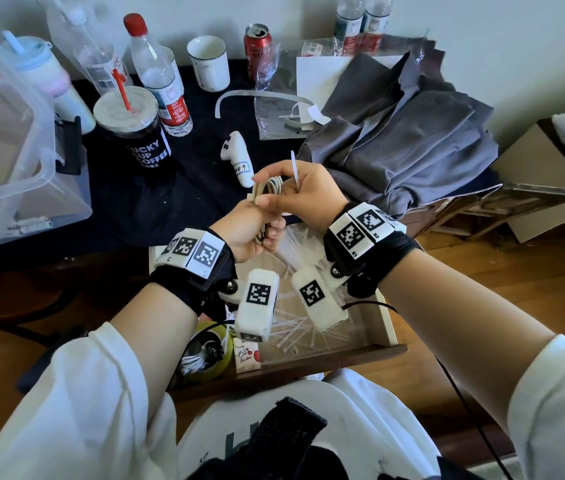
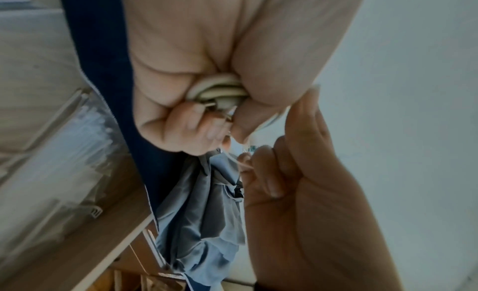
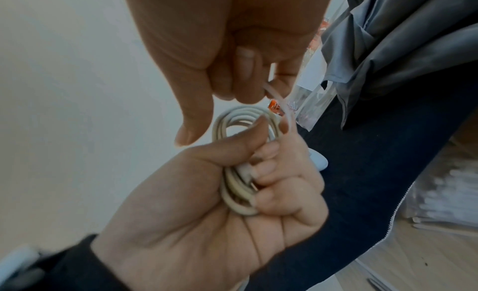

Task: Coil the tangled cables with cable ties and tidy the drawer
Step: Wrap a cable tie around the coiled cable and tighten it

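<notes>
My left hand [image 1: 257, 225] grips a coiled beige cable [image 1: 267, 188] above the open drawer [image 1: 388, 327]; the coil's loops stick out past the thumb and fingers [image 3: 240, 119]. My right hand [image 1: 303, 194] pinches a thin white cable tie [image 1: 294, 168] that points up, right beside the coil. In the right wrist view the cable tie [image 3: 276, 98] runs from the right fingertips down toward the cable. In the left wrist view the cable [image 2: 220, 89] is bunched in the left fist, the right hand [image 2: 297, 173] close by.
Loose white cable ties [image 1: 295, 327] lie in the drawer, with a yellow-green round case [image 1: 210, 355] and a small carton [image 1: 247, 355]. On the dark table stand a coffee cup [image 1: 135, 133], bottles [image 1: 160, 74], a mug [image 1: 209, 62], a can [image 1: 258, 46], a white controller [image 1: 237, 157], grey cloth [image 1: 412, 133] and a clear bin [image 1: 7, 161].
</notes>
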`<state>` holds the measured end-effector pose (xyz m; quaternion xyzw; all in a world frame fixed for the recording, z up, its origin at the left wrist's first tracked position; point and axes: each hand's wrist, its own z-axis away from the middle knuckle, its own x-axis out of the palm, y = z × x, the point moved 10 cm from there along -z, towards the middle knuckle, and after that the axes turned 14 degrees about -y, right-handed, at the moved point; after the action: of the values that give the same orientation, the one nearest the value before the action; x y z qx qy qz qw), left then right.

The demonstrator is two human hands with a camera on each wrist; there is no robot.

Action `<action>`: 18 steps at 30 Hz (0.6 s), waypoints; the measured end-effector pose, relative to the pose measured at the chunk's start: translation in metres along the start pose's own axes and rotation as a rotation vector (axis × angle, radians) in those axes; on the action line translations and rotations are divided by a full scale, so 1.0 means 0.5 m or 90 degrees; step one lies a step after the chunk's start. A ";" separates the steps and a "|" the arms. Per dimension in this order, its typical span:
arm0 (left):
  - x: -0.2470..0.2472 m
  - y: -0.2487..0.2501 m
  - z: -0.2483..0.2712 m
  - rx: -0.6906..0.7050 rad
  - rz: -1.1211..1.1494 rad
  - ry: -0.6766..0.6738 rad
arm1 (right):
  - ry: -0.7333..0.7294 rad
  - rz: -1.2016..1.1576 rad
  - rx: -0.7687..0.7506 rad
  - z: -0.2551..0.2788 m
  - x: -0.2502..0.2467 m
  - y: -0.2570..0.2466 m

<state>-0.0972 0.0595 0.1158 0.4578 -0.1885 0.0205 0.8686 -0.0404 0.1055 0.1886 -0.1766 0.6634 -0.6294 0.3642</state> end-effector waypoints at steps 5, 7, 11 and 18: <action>0.012 -0.004 -0.005 -0.024 -0.060 0.001 | -0.014 0.161 0.047 -0.001 0.007 -0.014; 0.019 -0.007 -0.005 -0.027 -0.060 -0.007 | -0.021 0.191 0.059 0.001 0.006 -0.017; 0.028 -0.011 -0.004 -0.021 -0.028 -0.028 | -0.011 0.188 0.066 -0.001 0.003 -0.006; 0.038 -0.007 0.002 0.006 0.092 -0.088 | 0.029 0.061 0.038 -0.002 -0.005 0.012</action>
<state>-0.0792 0.0538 0.1201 0.4477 -0.2806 0.0525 0.8474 -0.0379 0.1088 0.1837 -0.1197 0.6602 -0.6344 0.3839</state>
